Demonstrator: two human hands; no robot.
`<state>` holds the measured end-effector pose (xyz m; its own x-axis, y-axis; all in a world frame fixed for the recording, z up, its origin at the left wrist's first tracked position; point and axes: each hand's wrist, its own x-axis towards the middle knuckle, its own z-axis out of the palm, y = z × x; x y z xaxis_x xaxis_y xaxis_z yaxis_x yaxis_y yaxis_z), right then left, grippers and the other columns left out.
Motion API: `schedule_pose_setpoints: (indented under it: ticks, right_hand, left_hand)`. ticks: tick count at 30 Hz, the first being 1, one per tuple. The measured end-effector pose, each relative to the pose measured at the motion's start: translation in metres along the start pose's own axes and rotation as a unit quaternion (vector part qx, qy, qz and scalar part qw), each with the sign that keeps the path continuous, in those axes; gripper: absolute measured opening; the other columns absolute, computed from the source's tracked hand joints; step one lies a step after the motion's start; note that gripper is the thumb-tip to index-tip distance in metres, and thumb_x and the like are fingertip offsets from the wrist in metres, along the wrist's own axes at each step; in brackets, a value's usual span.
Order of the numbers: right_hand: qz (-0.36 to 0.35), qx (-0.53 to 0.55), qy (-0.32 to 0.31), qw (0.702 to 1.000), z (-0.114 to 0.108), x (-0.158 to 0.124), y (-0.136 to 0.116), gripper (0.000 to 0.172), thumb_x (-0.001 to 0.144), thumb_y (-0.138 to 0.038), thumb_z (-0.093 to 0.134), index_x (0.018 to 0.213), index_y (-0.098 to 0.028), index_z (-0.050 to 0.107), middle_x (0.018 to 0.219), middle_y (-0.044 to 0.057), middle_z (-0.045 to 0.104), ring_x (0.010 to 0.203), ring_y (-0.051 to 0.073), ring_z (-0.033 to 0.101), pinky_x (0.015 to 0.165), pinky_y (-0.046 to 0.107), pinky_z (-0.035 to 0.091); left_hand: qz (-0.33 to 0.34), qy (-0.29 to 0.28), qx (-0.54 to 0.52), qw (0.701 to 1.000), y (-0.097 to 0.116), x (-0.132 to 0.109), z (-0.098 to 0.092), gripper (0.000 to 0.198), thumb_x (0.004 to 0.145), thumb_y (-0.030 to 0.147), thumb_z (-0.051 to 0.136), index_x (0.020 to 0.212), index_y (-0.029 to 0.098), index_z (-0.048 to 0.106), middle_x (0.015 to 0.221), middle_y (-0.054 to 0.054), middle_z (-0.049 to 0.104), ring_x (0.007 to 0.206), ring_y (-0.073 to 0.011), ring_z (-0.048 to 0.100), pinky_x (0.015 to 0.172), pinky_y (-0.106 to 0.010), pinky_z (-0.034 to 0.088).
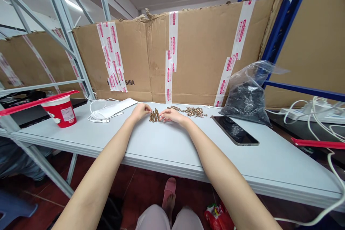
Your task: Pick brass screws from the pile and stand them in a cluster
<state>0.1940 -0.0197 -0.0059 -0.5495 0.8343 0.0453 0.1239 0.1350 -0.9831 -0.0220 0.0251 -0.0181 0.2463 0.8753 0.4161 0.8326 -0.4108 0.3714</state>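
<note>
On the pale tabletop, a compact group of small brass-coloured metal pieces stands in short rows between my hands. My left hand is at the group's left side, its fingers curled together with the tips by the rear pieces; whatever they pinch is too small to make out. From the right, my right hand reaches in with fingers stretched and slightly apart, the tips at the group's edge. Behind and right of that hand lies a loose, flat pile of similar brass-coloured pieces.
A phone lies right of my right forearm, before a clear plastic bag of dark material. Left are a white object with a cable and a red cup. A cardboard panel closes the back. White cables run at right.
</note>
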Motion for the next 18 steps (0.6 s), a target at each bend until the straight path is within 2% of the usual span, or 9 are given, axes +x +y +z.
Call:
schedule_pose_setpoints:
  ticks: [10, 18]
  right_hand:
    - [-0.008, 0.002, -0.014, 1.0, -0.0025, 0.0028, 0.005, 0.011, 0.076, -0.01, 0.052, 0.08, -0.012, 0.062, 0.074, 0.005, 0.065, 0.066, 0.009, 0.058, 0.065, 0.021, 0.045]
    - [-0.005, -0.004, -0.014, 1.0, -0.0021, 0.0028, 0.0039, 0.011, 0.076, -0.01, 0.053, 0.08, -0.012, 0.062, 0.074, 0.005, 0.065, 0.066, 0.009, 0.057, 0.065, 0.021, 0.045]
  left_hand:
    - [0.006, 0.011, 0.015, 1.0, 0.0034, -0.001, -0.0026, 0.015, 0.068, 0.02, 0.057, 0.074, 0.015, 0.069, 0.074, -0.005, 0.069, 0.066, -0.014, 0.058, 0.063, -0.023, 0.04]
    - [0.003, -0.013, 0.034, 0.999, 0.0028, -0.0014, 0.0001, 0.015, 0.066, 0.022, 0.059, 0.075, 0.015, 0.07, 0.072, -0.004, 0.068, 0.063, -0.0133, 0.056, 0.061, -0.023, 0.039]
